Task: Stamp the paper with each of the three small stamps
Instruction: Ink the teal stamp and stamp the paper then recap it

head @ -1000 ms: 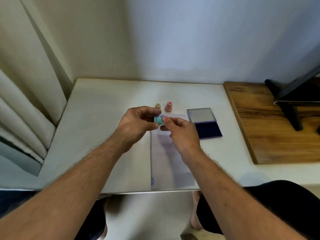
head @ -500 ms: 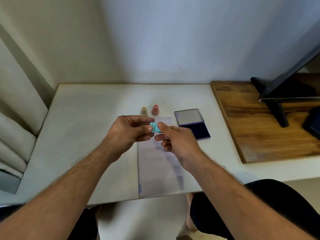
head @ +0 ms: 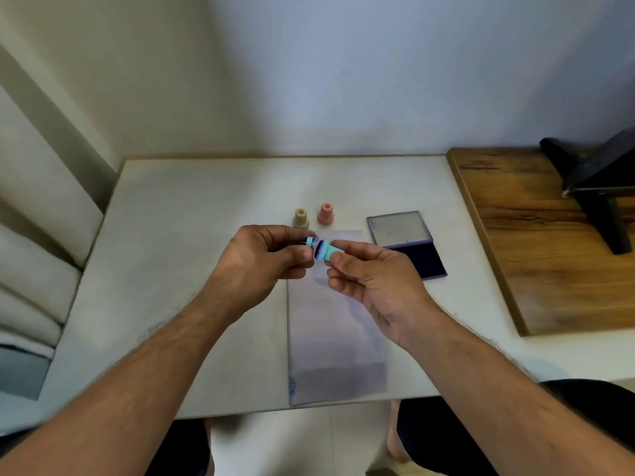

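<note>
A small teal stamp (head: 326,250) is held on its side above the paper's far end, pinched by my right hand (head: 371,280). Its teal cap (head: 309,241) sits slightly off it, between the fingertips of my left hand (head: 261,261), with a dark gap showing between cap and stamp. The long white paper (head: 335,338) lies on the white table (head: 192,235) and carries a blue round mark (head: 293,386) at its near left corner. A beige stamp (head: 301,218) and a pink stamp (head: 325,213) stand upright just beyond the paper.
An open blue ink pad (head: 409,243) lies right of the paper, lid raised. A wooden board (head: 536,242) with a black stand (head: 598,190) on it fills the right side. Cushions (head: 34,262) lie to the left. My knees show below the table's near edge.
The cap has come apart from the teal stamp, my left hand drawing it left. The camera view has shifted, so the table sits differently in frame.
</note>
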